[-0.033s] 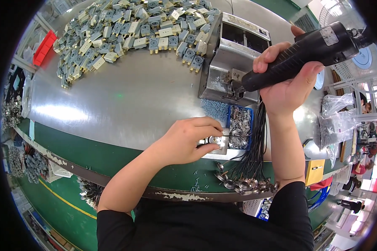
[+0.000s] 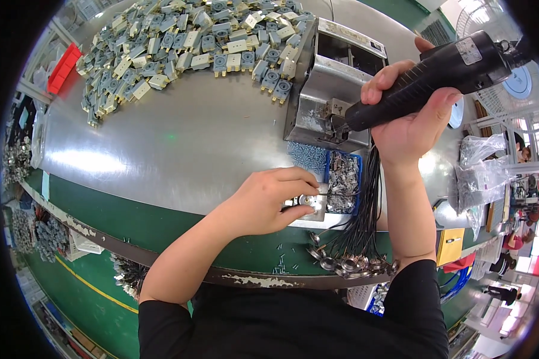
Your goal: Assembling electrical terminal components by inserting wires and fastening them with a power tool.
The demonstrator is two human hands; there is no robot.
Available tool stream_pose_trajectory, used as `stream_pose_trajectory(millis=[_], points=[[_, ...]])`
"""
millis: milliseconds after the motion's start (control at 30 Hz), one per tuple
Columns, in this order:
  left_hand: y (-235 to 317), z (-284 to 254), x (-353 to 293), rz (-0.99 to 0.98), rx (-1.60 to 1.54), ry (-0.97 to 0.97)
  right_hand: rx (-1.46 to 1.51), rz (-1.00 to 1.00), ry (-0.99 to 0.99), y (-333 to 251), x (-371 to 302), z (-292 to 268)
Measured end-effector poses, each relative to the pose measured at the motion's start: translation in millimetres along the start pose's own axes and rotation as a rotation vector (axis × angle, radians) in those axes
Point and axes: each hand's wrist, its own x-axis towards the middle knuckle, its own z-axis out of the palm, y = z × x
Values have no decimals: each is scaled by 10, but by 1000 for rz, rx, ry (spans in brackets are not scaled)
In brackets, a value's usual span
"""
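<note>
The left hand [image 2: 275, 200] is holding a small round metal part [image 2: 306, 200] at the near side of the desk [image 2: 179, 143], its thumb and fingers clamping the part from either side. The part is sitting on or just over a metal plate [image 2: 320, 210]; the hand is hiding which. A thin black cable is running rightward from it, over a blue tray [image 2: 359, 203] that is holding metal clips [image 2: 343, 179].

The right hand [image 2: 410, 134] is gripping a black screwdriver [image 2: 425, 81], fingers wrapping round its body. The tool is slanting down to the left, its tip pointing into the front of a metal machine [image 2: 335, 66]; whether it is touching cannot be told.

Small screws [image 2: 307, 155] are lying between machine and plate, beside the tray. A bundle of black cables [image 2: 368, 203] is hanging to the tray's right, its round metal ends [image 2: 350, 263] gathering at the desk's near edge. Grey and cream blocks [image 2: 191, 42] are piling up across the far side, and a red bin [image 2: 63, 69] is standing at the far left.
</note>
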Motion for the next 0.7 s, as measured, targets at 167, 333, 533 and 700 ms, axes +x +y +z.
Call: stream_pose_trajectory(millis=[167, 333, 533, 700], points=[[2, -3, 0, 3, -7, -1, -89, 2, -2, -8, -11, 14], [-1, -5, 5, 12, -11, 3, -104, 3, -23, -14, -10, 10], [0, -8, 1, 15, -4, 11, -79, 19, -28, -15, -59, 25], [-5, 1, -6, 25, 5, 22, -68, 21, -69, -54, -91, 39]])
